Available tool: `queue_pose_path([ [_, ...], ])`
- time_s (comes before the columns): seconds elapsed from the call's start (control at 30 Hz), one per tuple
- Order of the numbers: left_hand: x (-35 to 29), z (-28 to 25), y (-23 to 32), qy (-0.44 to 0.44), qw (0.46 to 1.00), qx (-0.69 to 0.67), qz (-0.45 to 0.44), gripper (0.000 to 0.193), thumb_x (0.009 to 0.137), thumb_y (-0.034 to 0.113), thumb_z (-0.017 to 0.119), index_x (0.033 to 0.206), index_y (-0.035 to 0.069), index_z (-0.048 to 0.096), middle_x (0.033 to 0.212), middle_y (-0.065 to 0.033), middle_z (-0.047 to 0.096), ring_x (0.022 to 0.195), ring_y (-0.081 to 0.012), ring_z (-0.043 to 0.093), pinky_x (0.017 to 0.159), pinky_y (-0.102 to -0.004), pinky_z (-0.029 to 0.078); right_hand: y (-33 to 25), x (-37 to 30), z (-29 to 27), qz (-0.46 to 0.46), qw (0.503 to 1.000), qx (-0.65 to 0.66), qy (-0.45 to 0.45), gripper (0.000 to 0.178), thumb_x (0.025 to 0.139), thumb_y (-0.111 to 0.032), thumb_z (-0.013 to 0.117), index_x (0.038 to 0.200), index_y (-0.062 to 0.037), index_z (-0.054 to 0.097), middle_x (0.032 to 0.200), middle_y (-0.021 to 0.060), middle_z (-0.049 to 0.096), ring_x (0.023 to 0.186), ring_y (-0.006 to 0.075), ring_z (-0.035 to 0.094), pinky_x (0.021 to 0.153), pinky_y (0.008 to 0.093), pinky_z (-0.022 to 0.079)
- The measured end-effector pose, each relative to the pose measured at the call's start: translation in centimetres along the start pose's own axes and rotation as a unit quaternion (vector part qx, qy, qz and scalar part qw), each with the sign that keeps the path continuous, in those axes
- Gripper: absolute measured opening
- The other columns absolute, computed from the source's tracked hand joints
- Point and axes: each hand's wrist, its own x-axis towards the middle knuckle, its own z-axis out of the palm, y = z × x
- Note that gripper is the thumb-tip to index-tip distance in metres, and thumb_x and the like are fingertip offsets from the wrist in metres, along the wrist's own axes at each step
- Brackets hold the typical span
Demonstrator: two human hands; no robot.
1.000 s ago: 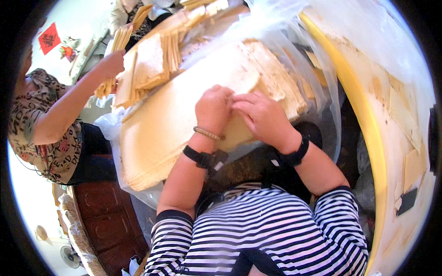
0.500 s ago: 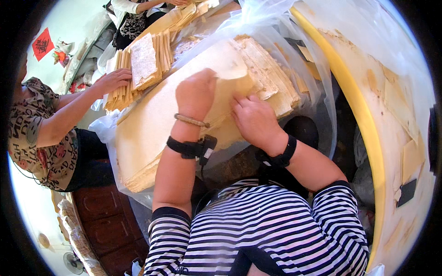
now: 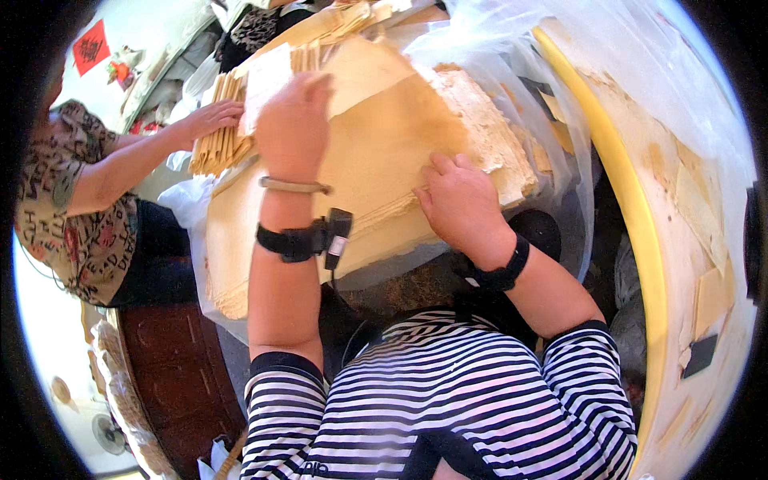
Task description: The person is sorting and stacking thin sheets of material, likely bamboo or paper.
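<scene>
A thin yellow sheet (image 3: 392, 120), resembling tofu skin, is raised over a broad stack of the same sheets (image 3: 248, 240). My left hand (image 3: 294, 124), blurred, is closed on the sheet's far-left part. Curled fingers of my right hand (image 3: 464, 200) pinch near its right edge; the fingertips are partly hidden. Just beyond the right hand lies a rough-edged pile of folded sheets (image 3: 500, 140). Both wrists wear black straps, and the left one also has a bracelet (image 3: 294, 186).
At the left, a co-worker's hand (image 3: 212, 118) touches a row of folded sheets (image 3: 214, 152). Clear plastic film (image 3: 472, 40) surrounds the stack. A yellow-edged board (image 3: 620, 180) curves along the right. A brown chair (image 3: 172, 376) stands at lower left.
My left hand has moved away and to the left, drawing the sheet up and across the stack. My right hand has shifted slightly right. The co-worker's hand stays by the folded sheets.
</scene>
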Motion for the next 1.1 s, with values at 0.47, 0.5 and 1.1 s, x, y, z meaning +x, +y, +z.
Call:
queue_pose_path([
  [0.47,-1.3,-2.8,-2.2,-0.001,0.992,-0.096,-0.084,0.020,0.095,0.032,0.062,0.097,0.016,0.073,0.079,-0.0148,0.070,0.074,-0.0373,0.068,0.064,-0.0455,0.052,3.6,11.7,3.2,-0.071,0.994,-0.054,-0.069,0.032,0.089,-0.032,0.065,0.112,-0.0098,0.068,0.119,0.0122,0.064,0.109,0.0325,0.060,0.091,0.0442,0.052],
  [0.5,-1.4,-3.0,-2.6,-0.009,0.990,-0.102,-0.093,0.020,0.095,0.032,0.062,0.097,0.015,0.073,0.079,-0.0150,0.070,0.074,-0.0377,0.067,0.064,-0.0453,0.052,3.1,11.8,3.0,-0.014,0.986,-0.080,-0.144,0.031,0.089,-0.033,0.065,0.110,-0.0104,0.068,0.116,0.0129,0.064,0.107,0.0335,0.060,0.090,0.0444,0.052],
  [1.1,-11.3,-7.4,5.6,-0.058,0.953,-0.250,0.162,0.020,0.077,0.017,0.071,0.096,0.011,0.070,0.094,-0.0075,0.072,0.081,-0.0237,0.070,0.067,-0.0338,0.057,-3.9,3.2,5.6,-0.046,0.806,0.574,-0.140,0.059,0.097,-0.047,0.061,0.131,-0.0002,0.054,0.123,0.0156,0.066,0.113,0.0254,0.063,0.097,0.0375,0.051],
])
